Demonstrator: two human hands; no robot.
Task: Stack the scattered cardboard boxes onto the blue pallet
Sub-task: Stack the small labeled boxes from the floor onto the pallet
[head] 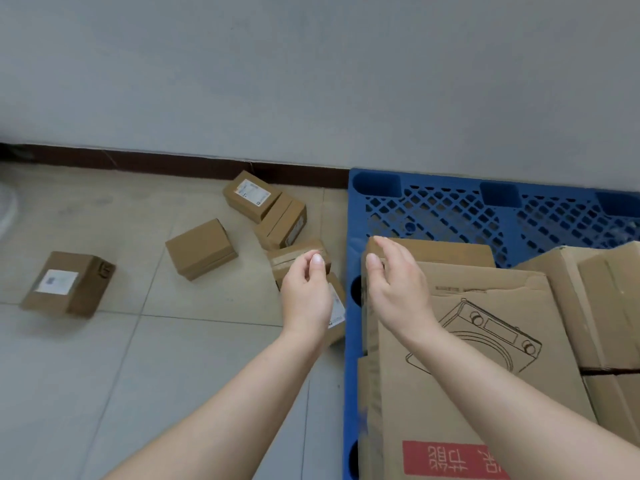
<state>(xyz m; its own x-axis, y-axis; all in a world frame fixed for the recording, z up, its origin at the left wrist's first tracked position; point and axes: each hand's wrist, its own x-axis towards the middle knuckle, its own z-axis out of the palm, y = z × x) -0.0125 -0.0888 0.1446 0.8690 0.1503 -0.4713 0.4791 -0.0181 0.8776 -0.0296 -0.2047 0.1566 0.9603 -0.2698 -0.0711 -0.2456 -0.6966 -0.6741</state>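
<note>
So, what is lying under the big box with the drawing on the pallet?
Under the big box another cardboard layer sticks out at its far edge, resting on the blue pallet. What else lies beneath is covered.

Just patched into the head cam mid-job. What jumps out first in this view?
The blue pallet against the wall on the right, already carrying large boxes, the nearest being the box with a line drawing. Both arms reach forward at centre, the left hand and right hand both empty. Small cardboard boxes lie scattered on the tiled floor to the left, including the far-left labelled box and the plain box.
</note>
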